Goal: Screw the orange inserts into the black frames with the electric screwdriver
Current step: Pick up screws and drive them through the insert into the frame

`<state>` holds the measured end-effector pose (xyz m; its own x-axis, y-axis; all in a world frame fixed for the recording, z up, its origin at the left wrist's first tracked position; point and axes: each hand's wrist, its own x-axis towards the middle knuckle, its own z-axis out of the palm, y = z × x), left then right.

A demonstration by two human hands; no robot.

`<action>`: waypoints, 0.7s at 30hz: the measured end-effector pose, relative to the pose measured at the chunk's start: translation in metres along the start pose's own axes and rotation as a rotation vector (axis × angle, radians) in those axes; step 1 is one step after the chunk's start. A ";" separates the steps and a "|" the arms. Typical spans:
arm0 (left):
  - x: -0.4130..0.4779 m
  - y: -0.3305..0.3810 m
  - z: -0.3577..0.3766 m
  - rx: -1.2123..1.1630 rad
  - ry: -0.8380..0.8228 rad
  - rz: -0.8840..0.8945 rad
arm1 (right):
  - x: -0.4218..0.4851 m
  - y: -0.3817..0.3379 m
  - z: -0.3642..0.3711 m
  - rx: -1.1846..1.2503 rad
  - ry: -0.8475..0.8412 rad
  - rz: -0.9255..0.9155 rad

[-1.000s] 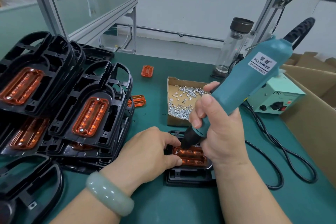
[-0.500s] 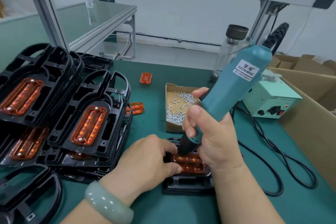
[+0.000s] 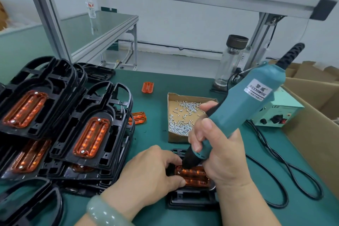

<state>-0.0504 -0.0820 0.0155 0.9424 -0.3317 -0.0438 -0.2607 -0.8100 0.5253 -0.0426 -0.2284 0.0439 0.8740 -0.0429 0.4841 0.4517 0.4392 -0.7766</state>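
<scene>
Right grip (image 3: 220, 145) wraps the electric screwdriver (image 3: 244, 110) low; left grip (image 3: 150, 172) pinches the evidently light, stiff black frame (image 3: 190, 200) beside the orange insert (image 3: 194, 176).

Green bench (image 3: 174, 82) bears black frames (image 3: 69, 124), screw box (image 3: 176, 102), cable (image 3: 293, 170).

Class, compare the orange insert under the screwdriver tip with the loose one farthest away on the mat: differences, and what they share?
The insert under the tip sits in a black frame; the far insert lies bare on the green mat. The electric screwdriver in the right hand bears on the first while the left hand holds its frame; nothing touches the far insert. Both are orange, translucent, oblong.
</scene>
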 end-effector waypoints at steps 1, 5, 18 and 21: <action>0.000 0.000 0.000 -0.001 -0.002 -0.003 | -0.001 0.000 -0.001 0.003 -0.001 0.001; 0.000 0.000 0.000 0.004 -0.008 -0.007 | -0.002 -0.001 -0.002 -0.001 0.009 0.006; -0.001 0.002 -0.001 -0.030 -0.031 -0.025 | 0.007 -0.022 -0.019 0.261 0.094 -0.071; -0.001 0.001 -0.001 -0.057 -0.033 -0.033 | 0.009 -0.025 -0.030 0.319 0.204 -0.048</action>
<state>-0.0520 -0.0821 0.0169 0.9425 -0.3218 -0.0898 -0.2161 -0.7923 0.5706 -0.0405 -0.2665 0.0557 0.8854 -0.2336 0.4019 0.4426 0.6881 -0.5750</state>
